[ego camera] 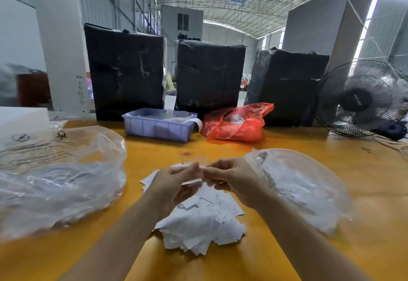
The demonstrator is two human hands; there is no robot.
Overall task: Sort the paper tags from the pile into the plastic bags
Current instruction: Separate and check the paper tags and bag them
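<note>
A pile of white paper tags (198,225) lies on the yellow table (154,148) in front of me. Above its far side, my left hand (174,183) and my right hand (229,179) meet fingertip to fingertip and pinch a small, blurred clear plastic bag (198,162) between them. A large clear plastic bag (61,179) lies crumpled on the left. Another clear bag (298,183) holding white tags lies just right of my right hand.
A blue plastic bin (156,126) and a red plastic bag (236,124) sit at the back of the table. Three black-wrapped boxes (209,75) stand behind them. A black fan (362,99) stands at the far right, a white box (22,121) at the far left.
</note>
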